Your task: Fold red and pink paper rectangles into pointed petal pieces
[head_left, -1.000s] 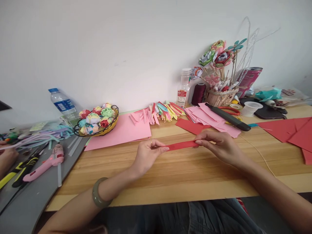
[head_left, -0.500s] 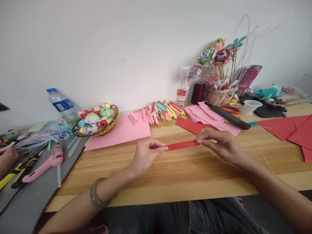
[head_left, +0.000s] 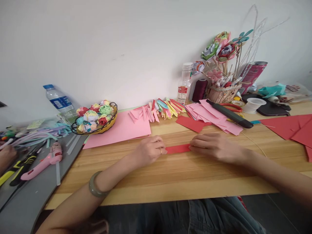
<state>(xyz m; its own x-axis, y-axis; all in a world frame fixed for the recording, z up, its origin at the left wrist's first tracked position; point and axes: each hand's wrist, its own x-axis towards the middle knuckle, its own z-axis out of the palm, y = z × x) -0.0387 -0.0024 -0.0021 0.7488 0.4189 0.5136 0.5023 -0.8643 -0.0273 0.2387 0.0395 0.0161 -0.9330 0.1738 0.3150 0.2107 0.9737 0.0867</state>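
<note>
A narrow red paper strip (head_left: pixel 177 149) lies level at the table's middle, its two ends hidden under my fingers. My left hand (head_left: pixel 151 150), wearing a ring, is closed over the strip's left end. Over the right end, my right hand (head_left: pixel 211 147) is closed with its fingers bent together. Just behind the strip are a red paper piece (head_left: pixel 191 123) and a fanned stack of pink paper pieces (head_left: pixel 214 117). A dark-handled cutter (head_left: pixel 230 113) rests across that stack.
At the left, a basket of paper flowers (head_left: pixel 96 120) stands on pink sheets (head_left: pixel 122 125). A pink glue gun (head_left: pixel 44 164) lies on a grey mat (head_left: pixel 31 198), near another person's hand (head_left: pixel 7 157). Folded colored strips (head_left: pixel 165 109) and a clear bottle (head_left: pixel 184 86) stand by the wall.
Both hands have lowered the strip toward the tabletop and turned palm-down, moving slightly closer together. Their pinch at the ends has become fingers laid over it. The view has shifted slightly.
</note>
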